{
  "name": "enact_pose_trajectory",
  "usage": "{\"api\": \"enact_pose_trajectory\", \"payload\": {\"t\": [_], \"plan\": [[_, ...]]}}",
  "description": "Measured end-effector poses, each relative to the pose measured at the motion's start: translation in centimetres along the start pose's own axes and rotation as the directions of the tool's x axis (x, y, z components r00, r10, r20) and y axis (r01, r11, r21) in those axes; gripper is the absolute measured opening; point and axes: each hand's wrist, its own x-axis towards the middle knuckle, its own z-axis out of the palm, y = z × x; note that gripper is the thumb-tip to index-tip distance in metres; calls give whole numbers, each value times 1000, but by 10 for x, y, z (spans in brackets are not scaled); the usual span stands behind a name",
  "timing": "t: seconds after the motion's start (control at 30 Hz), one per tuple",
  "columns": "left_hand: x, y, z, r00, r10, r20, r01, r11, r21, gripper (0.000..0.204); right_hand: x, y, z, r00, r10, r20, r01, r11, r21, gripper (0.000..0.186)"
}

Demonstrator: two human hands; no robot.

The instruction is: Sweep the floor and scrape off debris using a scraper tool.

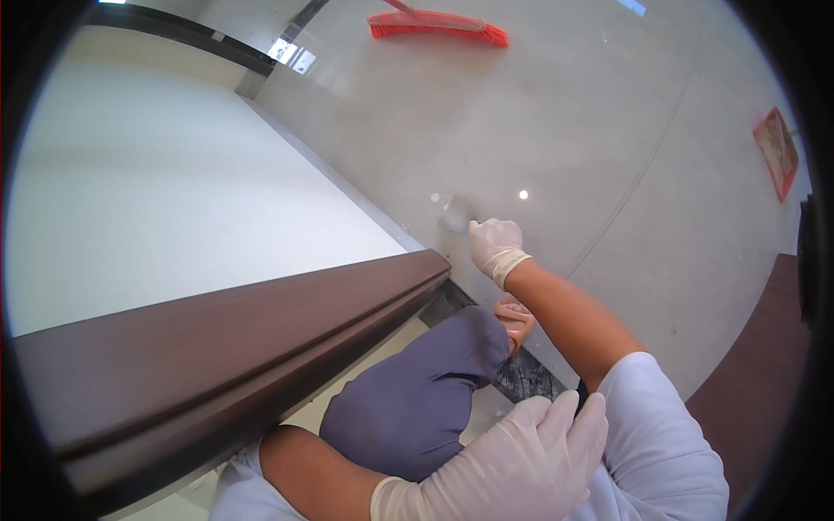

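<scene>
My right hand (495,247), in a white glove, reaches out to the grey floor (556,130) beside the foot of the dark brown door frame (261,330). Its fingers are curled on a small pale grey piece (454,214) pressed against the floor; what the piece is stays too blurred to tell. My left hand (521,460), also gloved, lies flat with its fingers spread near my right upper arm at the lower edge and holds nothing. My bent knee in grey-purple cloth (417,399) and a foot (514,318) sit between the two hands.
A white wall (174,191) fills the left side. A red broom (434,24) lies on the floor at the top. A red dustpan (776,149) lies at the right edge. A dark brown surface (756,365) curves in at the lower right.
</scene>
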Motion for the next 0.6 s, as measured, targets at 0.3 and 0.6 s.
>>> {"api": "enact_pose_trajectory", "payload": {"t": [0.3,0.6], "plan": [[1,1,-8,1000,24,-6,-23,997,69,27,-7,-9,-4,995,58,-76,-54,997,53,21],[-3,-8,-5,997,-23,-72,21,1000,-20,24,-56,16,-5,979,135,-156,-90,960,265,27]]}}
